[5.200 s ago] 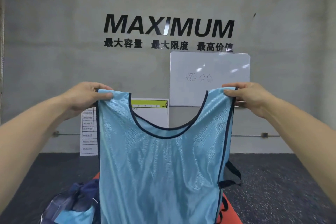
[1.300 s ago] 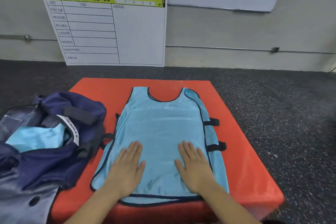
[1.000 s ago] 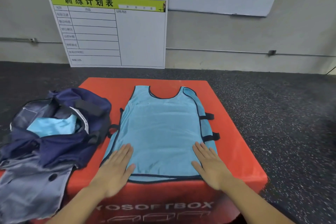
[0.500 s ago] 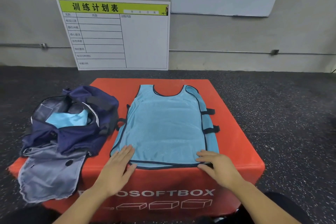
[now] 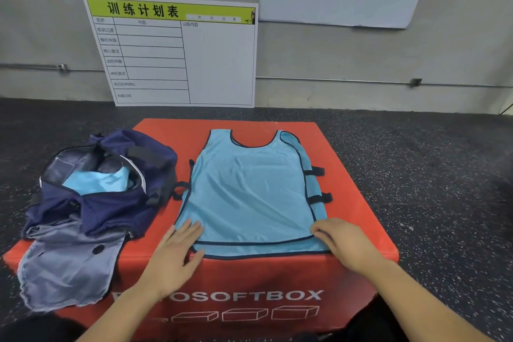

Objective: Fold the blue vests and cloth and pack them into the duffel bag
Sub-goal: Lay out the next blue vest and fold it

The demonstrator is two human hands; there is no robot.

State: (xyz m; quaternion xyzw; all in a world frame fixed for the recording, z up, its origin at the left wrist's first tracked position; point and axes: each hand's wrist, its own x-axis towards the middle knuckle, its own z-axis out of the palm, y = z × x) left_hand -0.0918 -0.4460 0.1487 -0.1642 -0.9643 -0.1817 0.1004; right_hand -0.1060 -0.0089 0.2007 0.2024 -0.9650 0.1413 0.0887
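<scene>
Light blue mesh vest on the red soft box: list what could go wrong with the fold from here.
1. The light blue mesh vest has its hem at the front edge of the red soft box; it could slide off.
2. The right hand pinches one corner while the left hand lies flat, so the fold may skew.
3. The black side straps could bunch.

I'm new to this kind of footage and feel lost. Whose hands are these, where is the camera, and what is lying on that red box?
There is no machine here: a person wears a camera on their head, so you look forward and down along their own arms. On the red soft box a light blue vest lies spread flat. The left hand rests flat, fingers straight, on the vest's near left corner. The right hand curls its fingers at the near right corner and seems to pinch the hem. Left of the vest sits an open navy duffel bag with more light blue fabric inside. Boards lean on the wall behind.
</scene>
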